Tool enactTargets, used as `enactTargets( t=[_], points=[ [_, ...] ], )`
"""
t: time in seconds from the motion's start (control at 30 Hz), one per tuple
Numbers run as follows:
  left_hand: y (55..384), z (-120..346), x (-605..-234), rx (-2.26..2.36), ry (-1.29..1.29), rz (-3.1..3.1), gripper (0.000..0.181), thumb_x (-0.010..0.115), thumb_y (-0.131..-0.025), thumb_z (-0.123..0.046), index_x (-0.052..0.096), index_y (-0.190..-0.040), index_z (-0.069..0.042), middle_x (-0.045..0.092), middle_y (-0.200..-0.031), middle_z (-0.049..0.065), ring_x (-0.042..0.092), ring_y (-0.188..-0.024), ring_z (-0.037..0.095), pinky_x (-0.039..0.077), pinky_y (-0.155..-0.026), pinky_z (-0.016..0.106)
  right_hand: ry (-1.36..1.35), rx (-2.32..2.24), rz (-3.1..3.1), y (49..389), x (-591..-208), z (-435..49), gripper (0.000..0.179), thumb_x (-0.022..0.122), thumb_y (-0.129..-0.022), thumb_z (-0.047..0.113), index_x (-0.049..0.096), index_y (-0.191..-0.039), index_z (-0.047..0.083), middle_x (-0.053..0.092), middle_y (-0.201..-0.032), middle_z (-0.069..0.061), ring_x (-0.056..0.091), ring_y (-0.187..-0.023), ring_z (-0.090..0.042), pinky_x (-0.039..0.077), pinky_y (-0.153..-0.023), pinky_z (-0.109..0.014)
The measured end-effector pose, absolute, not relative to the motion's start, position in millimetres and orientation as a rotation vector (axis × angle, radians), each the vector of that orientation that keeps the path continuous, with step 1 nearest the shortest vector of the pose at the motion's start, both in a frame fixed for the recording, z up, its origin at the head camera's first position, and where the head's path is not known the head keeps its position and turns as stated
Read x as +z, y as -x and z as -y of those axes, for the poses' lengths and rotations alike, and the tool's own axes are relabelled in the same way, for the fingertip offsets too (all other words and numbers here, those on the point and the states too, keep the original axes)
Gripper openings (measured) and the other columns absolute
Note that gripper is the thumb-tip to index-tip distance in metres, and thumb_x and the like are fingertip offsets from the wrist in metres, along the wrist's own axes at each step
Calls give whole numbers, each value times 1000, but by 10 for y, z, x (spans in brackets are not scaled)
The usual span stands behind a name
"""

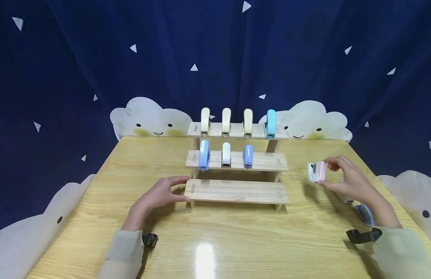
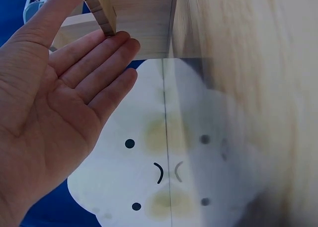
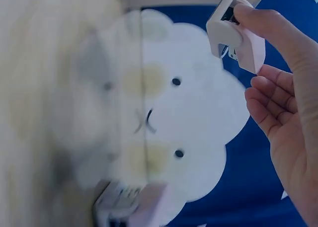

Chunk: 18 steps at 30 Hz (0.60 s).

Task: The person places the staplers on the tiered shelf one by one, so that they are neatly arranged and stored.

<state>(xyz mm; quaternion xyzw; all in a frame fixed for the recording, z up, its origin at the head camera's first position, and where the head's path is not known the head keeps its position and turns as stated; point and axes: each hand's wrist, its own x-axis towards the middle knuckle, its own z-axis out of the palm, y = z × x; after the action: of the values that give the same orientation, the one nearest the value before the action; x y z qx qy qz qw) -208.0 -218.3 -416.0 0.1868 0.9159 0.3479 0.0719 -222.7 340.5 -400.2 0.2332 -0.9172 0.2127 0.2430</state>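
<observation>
My right hand (image 1: 348,180) pinches a small pink-and-white stapler (image 1: 317,172) between thumb and fingers, above the table to the right of a stepped wooden rack (image 1: 236,191). In the right wrist view the thumb lies on one side of the stapler (image 3: 237,36) and a fingertip meets its lower end. My left hand (image 1: 163,190) holds the left end of the rack's lowest step, thumb at the front corner and forefinger at the back. Its fingers (image 2: 112,53) look nearly straight in the left wrist view. That lowest step bears nothing.
The middle step carries a blue stapler (image 1: 204,155), a white one (image 1: 226,154) and a periwinkle one (image 1: 248,156). Three cream staplers (image 1: 226,122) and a turquoise one (image 1: 270,124) stand on top. Beside my right forearm lie a pink-and-white stapler (image 3: 131,204) and a blue one (image 1: 364,214).
</observation>
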Motion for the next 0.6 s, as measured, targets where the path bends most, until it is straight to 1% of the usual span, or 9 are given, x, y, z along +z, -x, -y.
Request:
enactTargets(
  t=[0.2, 0.4, 0.6],
  points=[
    [2092, 2265, -4117, 1046, -576, -2743, 76, 82, -78, -36, 52, -142, -9, 55, -144, 12, 49, -136, 34, 41, -113, 52, -699, 620, 2438, 2327, -3813, -3054, 70, 93, -55, 4, 58, -115, 0, 56, -95, -2, 43, -87, 2, 36, -74, -7],
    [2073, 2341, -4104, 1016, -596, -2762, 75, 82, -78, -36, 53, -141, -8, 57, -141, 15, 52, -132, 36, 42, -111, 54, -825, 627, 2412, 2396, -3641, -2702, 68, 92, -58, 6, 57, -115, -1, 56, -95, -5, 47, -86, -12, 38, -74, -10],
    [2091, 2218, -4162, 1037, -640, -2745, 76, 81, -77, -39, 53, -140, -7, 58, -140, 16, 53, -131, 35, 43, -111, 53, -922, 516, 2427, 2450, -3428, -2531, 67, 93, -59, 15, 58, -114, -1, 54, -92, -3, 47, -85, -11, 40, -73, -17]
  ],
)
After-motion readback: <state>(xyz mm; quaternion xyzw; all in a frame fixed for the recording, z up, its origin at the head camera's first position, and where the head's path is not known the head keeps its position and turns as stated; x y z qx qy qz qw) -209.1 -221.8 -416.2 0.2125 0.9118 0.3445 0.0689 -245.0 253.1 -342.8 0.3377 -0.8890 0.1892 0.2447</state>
